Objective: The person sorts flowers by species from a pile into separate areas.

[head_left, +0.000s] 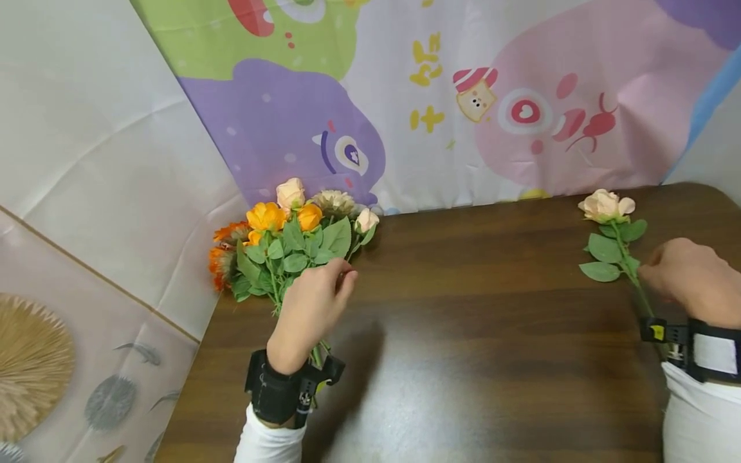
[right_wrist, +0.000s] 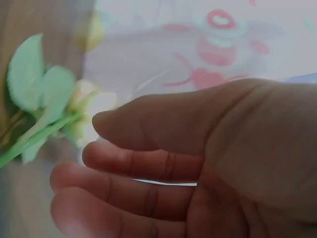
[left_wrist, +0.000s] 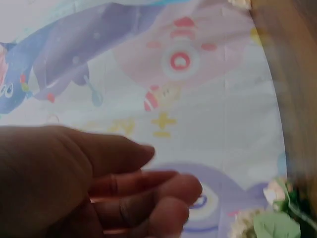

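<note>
On the table's left side lies a bunch of artificial flowers with orange, peach and cream blooms and green leaves. My left hand hovers over its stems, and the left wrist view shows loosely bent fingers with nothing between them. A single peach rose lies at the right, its leafy stem running toward me. Right beside that stem is my right hand. In the right wrist view its thumb and fingers are relaxed and hold nothing; the green stem passes beyond the fingertips.
The brown wooden table has a rounded far right corner. A cartoon-printed cloth hangs along its back edge. A pale patterned surface lies to the left. Both wrists wear black camera straps.
</note>
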`<state>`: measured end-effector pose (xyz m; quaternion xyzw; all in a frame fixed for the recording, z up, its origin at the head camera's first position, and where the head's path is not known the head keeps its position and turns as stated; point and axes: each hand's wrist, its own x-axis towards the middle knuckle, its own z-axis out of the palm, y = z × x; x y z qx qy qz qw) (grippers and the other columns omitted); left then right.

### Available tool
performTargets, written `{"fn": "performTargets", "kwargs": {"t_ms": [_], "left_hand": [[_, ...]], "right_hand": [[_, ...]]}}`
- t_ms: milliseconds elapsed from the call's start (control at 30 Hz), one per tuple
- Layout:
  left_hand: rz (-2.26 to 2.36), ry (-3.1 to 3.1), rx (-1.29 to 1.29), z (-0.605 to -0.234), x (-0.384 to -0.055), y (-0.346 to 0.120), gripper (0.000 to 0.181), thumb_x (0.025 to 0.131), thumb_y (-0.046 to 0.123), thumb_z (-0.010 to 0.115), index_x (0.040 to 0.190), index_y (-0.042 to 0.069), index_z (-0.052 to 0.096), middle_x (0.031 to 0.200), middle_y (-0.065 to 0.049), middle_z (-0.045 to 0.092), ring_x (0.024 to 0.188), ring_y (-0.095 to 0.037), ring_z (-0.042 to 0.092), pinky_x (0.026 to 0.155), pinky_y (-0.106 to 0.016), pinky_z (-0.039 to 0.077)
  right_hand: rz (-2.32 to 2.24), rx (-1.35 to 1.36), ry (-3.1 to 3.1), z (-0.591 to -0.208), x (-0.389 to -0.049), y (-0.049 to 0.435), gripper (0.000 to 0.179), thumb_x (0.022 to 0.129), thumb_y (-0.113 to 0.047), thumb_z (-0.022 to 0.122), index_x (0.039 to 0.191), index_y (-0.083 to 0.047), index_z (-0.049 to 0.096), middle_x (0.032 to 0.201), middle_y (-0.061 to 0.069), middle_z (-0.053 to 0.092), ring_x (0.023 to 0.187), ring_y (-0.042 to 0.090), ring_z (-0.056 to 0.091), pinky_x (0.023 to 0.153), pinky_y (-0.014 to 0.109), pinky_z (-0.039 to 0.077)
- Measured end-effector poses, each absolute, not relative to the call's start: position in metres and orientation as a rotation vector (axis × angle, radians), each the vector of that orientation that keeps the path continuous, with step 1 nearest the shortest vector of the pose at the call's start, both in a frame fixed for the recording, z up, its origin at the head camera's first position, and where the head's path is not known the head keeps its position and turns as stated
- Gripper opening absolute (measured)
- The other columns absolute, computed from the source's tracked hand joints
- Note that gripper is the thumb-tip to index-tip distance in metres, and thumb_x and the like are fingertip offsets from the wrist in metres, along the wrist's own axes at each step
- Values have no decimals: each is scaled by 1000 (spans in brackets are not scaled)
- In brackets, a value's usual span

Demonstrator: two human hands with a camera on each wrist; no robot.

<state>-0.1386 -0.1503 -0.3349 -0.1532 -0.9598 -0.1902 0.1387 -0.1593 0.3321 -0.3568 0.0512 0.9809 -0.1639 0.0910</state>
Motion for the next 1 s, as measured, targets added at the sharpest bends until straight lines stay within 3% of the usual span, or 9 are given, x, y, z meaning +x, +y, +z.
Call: {"fn": "performTargets", "kwargs": {"t_ms": [233, 333, 433, 667, 833, 1000], "left_hand": [[-506, -3030, -119, -349, -153, -175, 27, 92, 13, 52, 65, 9, 47, 53, -1, 33, 42, -16, 37, 39, -29, 28], [-470, -3142, -4, -360, -160, -182, 31, 90, 11, 54, 60, 9, 47, 52, 0, 30, 41, -17, 37, 38, -29, 27], [-406, -3175, 49, -369, -166, -184, 30, 89, 12, 56, 59, 8, 53, 50, -2, 37, 41, -20, 44, 38, -31, 31], [-331, -3131, -71, -387, -175, -170, 18, 86, 12, 58, 73, 2, 63, 65, -16, 62, 51, -30, 57, 42, -45, 48], [-227, -3200, -78, -402, -177, -167, 23, 87, 2, 50, 68, 1, 62, 68, -19, 64, 52, -32, 58, 43, -46, 50], [-158, -3225, -79, -409, -178, -167, 20, 86, -4, 51, 70, 1, 62, 68, -20, 65, 52, -33, 58, 44, -45, 51]], "right_hand": [[-420, 141, 2994, -337, -156, 304, 30, 88, -27, 52, 76, 1, 57, 61, 10, 49, 56, 26, 46, 45, 38, 38], [-388, 120, 3011, -330, -153, 294, 33, 87, -32, 53, 91, 1, 59, 73, 19, 56, 62, 31, 51, 43, 42, 40], [-370, 66, 3001, -324, -151, 285, 40, 88, -37, 52, 103, -1, 59, 84, 25, 59, 70, 36, 54, 43, 45, 42], [-360, -27, 3018, -317, -145, 265, 46, 87, -46, 52, 107, -4, 59, 98, 35, 58, 81, 48, 55, 50, 56, 44], [-344, -73, 3022, -315, -142, 250, 41, 89, -41, 51, 105, -4, 60, 98, 32, 61, 82, 51, 55, 54, 60, 43], [-328, -105, 2998, -314, -141, 241, 45, 90, -42, 51, 106, -1, 59, 99, 29, 63, 82, 48, 57, 56, 59, 44]]}}
